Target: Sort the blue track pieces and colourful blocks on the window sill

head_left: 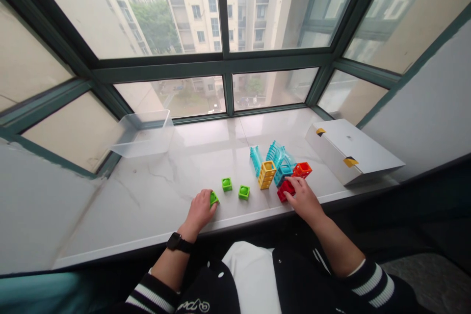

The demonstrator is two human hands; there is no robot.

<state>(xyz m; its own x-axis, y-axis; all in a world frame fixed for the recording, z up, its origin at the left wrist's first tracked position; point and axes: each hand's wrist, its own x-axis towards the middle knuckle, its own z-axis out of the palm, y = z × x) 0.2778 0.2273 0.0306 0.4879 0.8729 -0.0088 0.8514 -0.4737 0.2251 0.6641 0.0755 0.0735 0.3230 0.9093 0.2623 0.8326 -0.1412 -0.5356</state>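
Observation:
On the marble sill's front left part, my left hand [201, 210] has its fingers closed round a green toy block [214, 199], which they partly cover. Two more green blocks, one [226, 184] farther back and one [243, 192] to the right, stand apart from it. My right hand [302, 198] grips a red block [285, 191] near the front edge, its fingers hiding part of it. Close around that hand are a yellow stack of blocks [267, 175], blue blocks [282, 174] and an orange-red block [302, 170]. Light-blue ladder-like track pieces [277, 154] lie behind them.
A clear plastic bin [147, 142] stands at the back left of the windowsill [176, 181]. At the right sits a white box [355, 147] with yellow-and-black tabs. Green-framed windows [228, 64] close off the back, and the sill's front edge [147, 244] runs before my body.

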